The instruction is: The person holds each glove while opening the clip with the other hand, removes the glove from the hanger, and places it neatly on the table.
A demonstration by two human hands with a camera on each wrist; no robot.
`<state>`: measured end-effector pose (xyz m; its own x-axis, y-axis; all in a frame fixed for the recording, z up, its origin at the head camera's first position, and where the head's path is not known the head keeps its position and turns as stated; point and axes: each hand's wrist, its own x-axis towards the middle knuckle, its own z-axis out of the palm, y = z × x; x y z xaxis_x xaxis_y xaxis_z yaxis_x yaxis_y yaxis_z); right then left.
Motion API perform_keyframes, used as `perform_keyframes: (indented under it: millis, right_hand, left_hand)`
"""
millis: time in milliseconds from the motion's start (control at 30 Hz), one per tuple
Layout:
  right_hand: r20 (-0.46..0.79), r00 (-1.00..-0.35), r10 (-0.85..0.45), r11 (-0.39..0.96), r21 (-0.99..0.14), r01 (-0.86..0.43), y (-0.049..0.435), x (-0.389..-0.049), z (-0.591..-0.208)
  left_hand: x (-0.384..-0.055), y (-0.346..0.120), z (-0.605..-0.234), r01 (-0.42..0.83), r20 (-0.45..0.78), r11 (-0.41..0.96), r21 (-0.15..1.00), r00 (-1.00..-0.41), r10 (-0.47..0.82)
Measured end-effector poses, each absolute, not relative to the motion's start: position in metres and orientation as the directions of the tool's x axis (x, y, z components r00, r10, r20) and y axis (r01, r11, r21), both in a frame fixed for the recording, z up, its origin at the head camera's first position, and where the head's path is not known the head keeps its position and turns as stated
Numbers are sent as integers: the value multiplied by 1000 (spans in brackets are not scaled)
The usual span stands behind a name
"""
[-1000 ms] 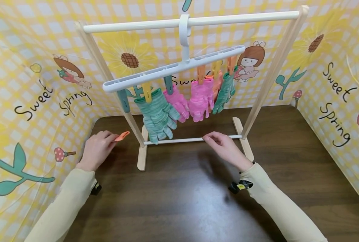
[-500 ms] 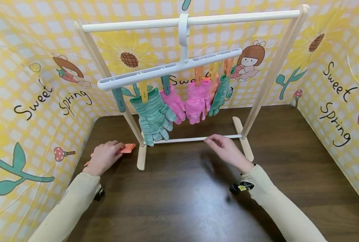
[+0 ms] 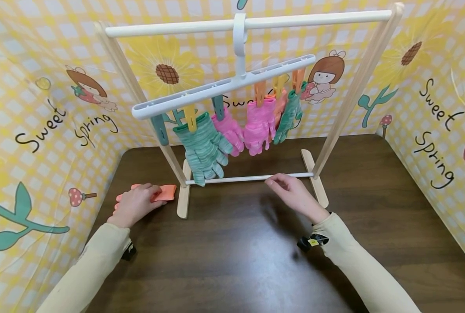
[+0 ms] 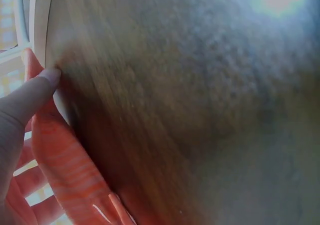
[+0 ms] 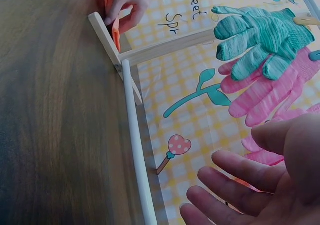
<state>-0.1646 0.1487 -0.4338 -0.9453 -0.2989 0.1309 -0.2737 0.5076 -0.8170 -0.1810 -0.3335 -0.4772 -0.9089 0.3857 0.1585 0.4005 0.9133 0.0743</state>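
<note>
The left hand (image 3: 135, 203) is lying palm-down on an orange knit glove (image 3: 165, 192) that is resting flat on the dark wooden table (image 3: 240, 261), just beside the left foot of the wooden drying rack (image 3: 184, 196). The fingers are curling over the fabric and pressing it against the tabletop, which is keeping the limp glove from sliding; in the left wrist view one fingertip (image 4: 47, 77) is touching the glove's edge.

The right hand (image 3: 292, 193) is hovering just in front of the rack's white lower crossbar (image 3: 252, 178). Its fingers are relaxed and spread, holding nothing, as the right wrist view confirms.

A white clip hanger (image 3: 224, 87) is hanging by its hook from the white top rail (image 3: 314, 18) and is sitting tilted, left end lower. Coloured pegs are pinching the cuffs of green gloves (image 3: 202, 145) and pink gloves (image 3: 259, 126), so these are dangling fingers-down. The teal peg (image 3: 159, 129) at the left end is gripping nothing.
</note>
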Motion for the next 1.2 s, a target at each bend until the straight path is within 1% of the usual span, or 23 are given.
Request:
perform_keyframes:
  millis: [200, 300, 400, 767, 1000, 1100, 1200]
  right_hand:
    - [144, -946, -291, 521, -806, -283, 147, -164, -433]
    - [170, -942, -289, 531, -790, -306, 146, -163, -435]
    - [203, -935, -292, 538, -773, -336, 146, -162, -437]
    - [284, -913, -294, 545, -735, -404, 145, -160, -440]
    - [296, -907, -301, 527, -741, -416, 145, -157, -442]
    - [299, -905, -302, 520, -744, -419, 144, -156, -442]
    - [301, -906, -298, 518, -746, -418, 144, -155, -441]
  left_hand:
    - [-180, -335, -477, 388, 135, 915, 108, -918, 374]
    - [-178, -335, -478, 373, 131, 917, 143, -925, 356]
    - [-178, -334, -479, 373, 138, 915, 154, -925, 354]
    - [-174, -332, -479, 424, 183, 893, 154, -900, 396]
    - [-174, -332, -480, 404, 196, 905, 135, -906, 376]
    - [-173, -329, -478, 394, 226, 910, 126, -905, 361]
    - [-171, -323, -475, 409, 285, 908, 86, -884, 371]
